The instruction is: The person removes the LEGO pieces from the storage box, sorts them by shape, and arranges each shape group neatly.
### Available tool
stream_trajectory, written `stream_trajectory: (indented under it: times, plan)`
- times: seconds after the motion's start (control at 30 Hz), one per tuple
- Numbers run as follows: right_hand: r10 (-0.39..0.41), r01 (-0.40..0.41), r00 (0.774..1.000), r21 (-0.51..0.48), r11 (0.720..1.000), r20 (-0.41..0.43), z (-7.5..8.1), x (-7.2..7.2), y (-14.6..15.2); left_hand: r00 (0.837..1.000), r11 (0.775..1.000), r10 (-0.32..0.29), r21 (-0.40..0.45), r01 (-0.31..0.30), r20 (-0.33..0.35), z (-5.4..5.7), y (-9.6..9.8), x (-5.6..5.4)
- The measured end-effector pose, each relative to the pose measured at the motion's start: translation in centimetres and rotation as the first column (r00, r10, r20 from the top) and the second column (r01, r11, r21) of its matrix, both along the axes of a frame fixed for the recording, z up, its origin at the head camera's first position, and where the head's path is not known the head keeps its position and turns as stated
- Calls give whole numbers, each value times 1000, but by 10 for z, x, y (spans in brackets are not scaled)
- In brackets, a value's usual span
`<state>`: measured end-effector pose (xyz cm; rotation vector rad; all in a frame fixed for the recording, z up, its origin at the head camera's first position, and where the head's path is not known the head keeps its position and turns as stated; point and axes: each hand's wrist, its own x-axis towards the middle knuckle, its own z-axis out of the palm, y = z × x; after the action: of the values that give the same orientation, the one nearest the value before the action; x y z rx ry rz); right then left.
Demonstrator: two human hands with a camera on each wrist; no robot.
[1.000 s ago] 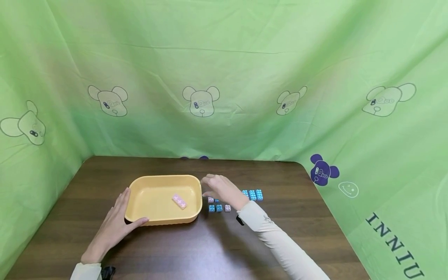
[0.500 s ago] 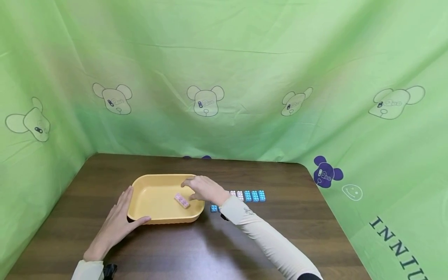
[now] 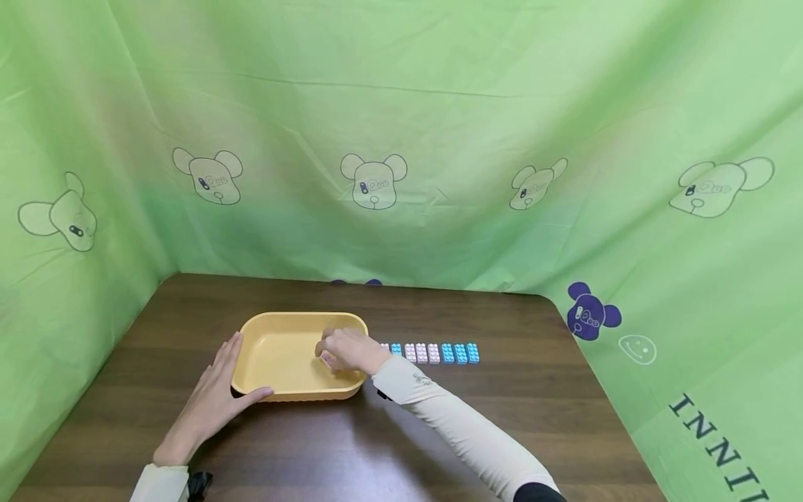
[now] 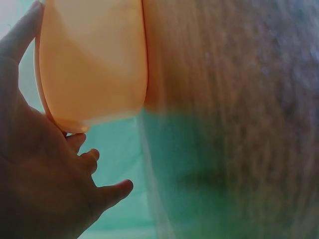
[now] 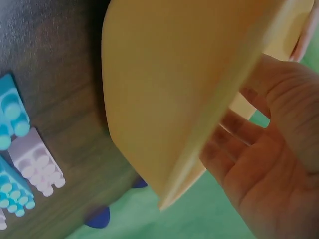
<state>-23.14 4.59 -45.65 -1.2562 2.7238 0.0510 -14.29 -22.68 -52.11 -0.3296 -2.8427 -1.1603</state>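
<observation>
A yellow plastic tray [image 3: 301,395] sits on the brown table. My left hand [image 3: 207,401] rests against its near-left corner, fingers straight along the left side and thumb at the front rim; the left wrist view shows that hand beside the tray wall [image 4: 94,64]. Inside the tray, toward its right end, my right hand [image 3: 351,350] reaches down with curled fingers around a pink building block [image 3: 327,360]. Most of that block is hidden under the hand. In the right wrist view the tray's wall [image 5: 159,89] covers the fingertips of the right hand [image 5: 274,159].
Right of the tray runs a row of small studded blocks, with pink blocks [image 3: 422,353] in the middle and blue blocks [image 3: 461,353] at the right end. My right forearm [image 3: 439,418] crosses the table's front. Green printed cloth [image 3: 401,230] hangs behind the table.
My right hand has moved left from beside the small blocks, over the tray's right rim, and down onto the pink block inside. The left hand stays at the tray's corner.
</observation>
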Motion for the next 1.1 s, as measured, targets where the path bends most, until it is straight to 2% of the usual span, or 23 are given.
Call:
stream_trajectory:
  times: [0.5,0.87,1.1]
  plan:
    - [-72,73,997,24,997,-30,-9,5,-9,1000,1000,6,3,-6,12,2,1,0]
    - [-85,90,990,38,995,-115,-17,8,-13,1000,1000,12,3,-12,13,0,1,1]
    - [-67,76,989,59,995,-135,-18,9,-12,1000,1000,12,5,-12,12,0,0,1]
